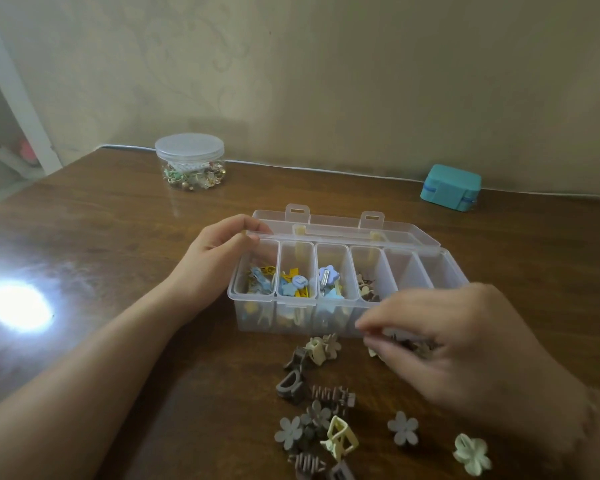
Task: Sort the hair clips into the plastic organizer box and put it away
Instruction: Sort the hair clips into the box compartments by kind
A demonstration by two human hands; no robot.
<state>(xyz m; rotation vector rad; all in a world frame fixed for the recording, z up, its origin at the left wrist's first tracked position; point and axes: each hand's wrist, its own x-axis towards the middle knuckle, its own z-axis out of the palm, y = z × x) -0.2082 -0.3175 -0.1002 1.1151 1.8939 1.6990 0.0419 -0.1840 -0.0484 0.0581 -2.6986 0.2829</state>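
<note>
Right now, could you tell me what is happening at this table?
A person is sorting hair clips into a clear organizer box with its lid open. The left hand steadies the box's far left corner; the right hand pinches small brown clips in front of it. Four compartments hold clips, and loose clips lie on the table.
</note>
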